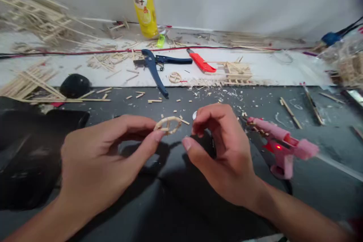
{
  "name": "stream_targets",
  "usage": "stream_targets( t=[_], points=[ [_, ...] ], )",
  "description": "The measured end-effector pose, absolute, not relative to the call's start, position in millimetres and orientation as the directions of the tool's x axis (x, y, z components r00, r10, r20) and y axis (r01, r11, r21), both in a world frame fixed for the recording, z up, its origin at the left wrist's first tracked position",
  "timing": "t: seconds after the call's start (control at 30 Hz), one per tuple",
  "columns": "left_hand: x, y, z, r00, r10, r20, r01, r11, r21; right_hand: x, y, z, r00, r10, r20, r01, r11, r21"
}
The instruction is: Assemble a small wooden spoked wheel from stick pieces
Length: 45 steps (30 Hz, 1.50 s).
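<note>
Between the thumb and fingers of my left hand (104,159) is a small pale wooden wheel (168,125), a ring with crossing spokes, tilted above the dark mat. Just right of it, my right hand (227,155) curves with thumb and index finger apart. Nothing shows between those fingertips, and its other fingers are partly hidden. A second small wooden wheel (175,77) lies flat on the white strip behind. Right of my right hand lies a pink glue gun (279,143) with a red light on and a clear glue stick at its rear.
Behind lie blue-handled cutters (155,70), a red utility knife (202,62) and a small wooden frame (238,71). A yellow bottle (143,3) stands at the wall. Stick piles (36,15) fill the left back; offcuts litter the mat. A black pouch-like item (28,159) lies left.
</note>
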State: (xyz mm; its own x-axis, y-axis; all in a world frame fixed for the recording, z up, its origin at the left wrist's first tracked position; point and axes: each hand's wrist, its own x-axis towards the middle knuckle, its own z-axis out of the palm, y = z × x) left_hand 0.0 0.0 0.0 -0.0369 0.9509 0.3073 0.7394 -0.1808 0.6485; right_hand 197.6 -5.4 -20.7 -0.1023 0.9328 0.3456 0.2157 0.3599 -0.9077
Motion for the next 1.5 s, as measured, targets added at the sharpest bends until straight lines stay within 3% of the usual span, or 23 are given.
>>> stream_targets(
  t=[0.17,0.4,0.6,0.97,1.23,1.3,1.5],
  points=[
    [0.9,-1.8,2.2,-0.057,0.943,0.328,0.738,-0.182,0.65,202.0,-6.8,-12.4,-0.183,0.867,0.464,0.288,0.498,-0.818],
    [-0.8,0.9,5.7,0.009,0.953,0.304,0.754,-0.206,0.623,200.7,-1.9,-14.9,-0.265,0.821,0.505,0.319,0.569,-0.758],
    [-3.2,6.0,0.3,-0.037,0.963,0.266,0.657,-0.177,0.733,201.0,-1.9,-15.2,-0.315,0.831,0.459,0.35,0.551,-0.757],
    [-9.8,14.4,-6.9,0.01,0.986,0.165,0.331,-0.158,0.93,202.0,-4.2,-13.2,-0.589,0.759,0.277,0.314,0.531,-0.788],
    [-15.6,14.9,-13.9,0.034,0.996,0.081,0.193,-0.086,0.977,201.7,-4.7,-24.0,-0.682,0.723,0.115,0.44,0.53,-0.725],
    [-14.2,14.9,-11.7,0.026,0.995,0.101,0.206,-0.104,0.973,200.6,-4.5,-24.1,-0.637,0.753,0.163,0.438,0.528,-0.728],
    [-3.7,12.5,-5.5,0.086,0.991,0.101,0.301,-0.122,0.946,200.4,-2.3,-14.8,-0.233,0.789,0.568,0.417,0.609,-0.675]
  ],
)
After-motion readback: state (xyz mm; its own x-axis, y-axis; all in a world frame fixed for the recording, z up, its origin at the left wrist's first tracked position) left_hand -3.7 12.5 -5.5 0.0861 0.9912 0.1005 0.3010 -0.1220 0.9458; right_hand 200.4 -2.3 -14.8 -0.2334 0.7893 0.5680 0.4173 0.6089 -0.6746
